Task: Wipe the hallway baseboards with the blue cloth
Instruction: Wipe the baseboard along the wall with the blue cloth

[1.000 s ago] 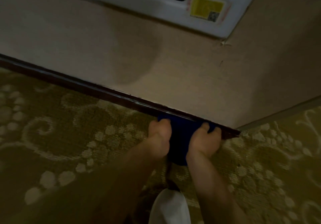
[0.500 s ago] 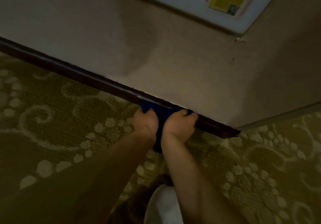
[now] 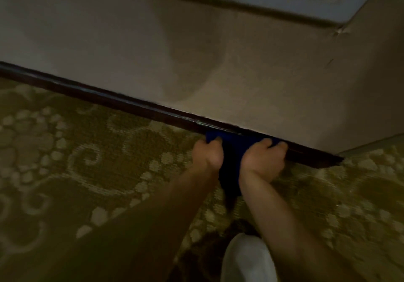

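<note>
Both hands, the left hand [image 3: 208, 153] and right hand [image 3: 263, 160], are gripping the blue cloth [image 3: 235, 144], pressing it against the dark baseboard [image 3: 131, 105] near its corner end; the long leftward stretch likely remains

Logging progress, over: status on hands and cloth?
Left hand and right hand both grip blue cloth. Cloth pressed on baseboard. Nothing blocking.

Both hands, the left hand [image 3: 207, 153] and the right hand [image 3: 263, 159], have slid the blue cloth [image 3: 235, 150] along the baseboard [image 3: 131, 106], away from its end near the corner.
</note>
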Tool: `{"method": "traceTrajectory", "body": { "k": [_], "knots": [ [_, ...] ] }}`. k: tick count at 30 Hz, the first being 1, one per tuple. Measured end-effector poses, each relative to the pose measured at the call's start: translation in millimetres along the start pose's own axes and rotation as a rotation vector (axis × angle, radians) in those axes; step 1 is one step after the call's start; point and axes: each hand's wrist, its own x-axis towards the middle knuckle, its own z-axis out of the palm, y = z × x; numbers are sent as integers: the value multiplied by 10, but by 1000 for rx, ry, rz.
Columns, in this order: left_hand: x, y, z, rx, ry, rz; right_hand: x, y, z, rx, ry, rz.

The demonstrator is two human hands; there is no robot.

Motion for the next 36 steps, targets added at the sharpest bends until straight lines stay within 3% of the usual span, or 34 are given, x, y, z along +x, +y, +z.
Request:
{"method": "traceTrajectory", "body": {
  "k": [3,5,8,12,14,19,22,32,36],
  "knots": [
    [192,176,-213,-131,339,162,-317,-97,322,-216,-294,-124],
    [347,318,-353,-199,484,207,-366,-146,426,-195,-470,-133],
    [442,363,-446,-193,439,160,-287,-103,366,-135,-574,-154],
    [411,278,-489,-81,163,27,-130,113,236,103,-337,51],
    [357,304,-553,-13,113,39,-113,197,144,176,-332,183],
    [218,413,-721,-134,223,227,-270,228,73,178,-659,179],
    [426,486,-842,-218,206,219,-383,68,83,218,-776,196],
    [43,346,-233,-56,164,122,-91,293,-229,380,-496,184],
    [114,466,-376,-112,239,115,-234,251,-97,342,-567,180]
  ]
}}
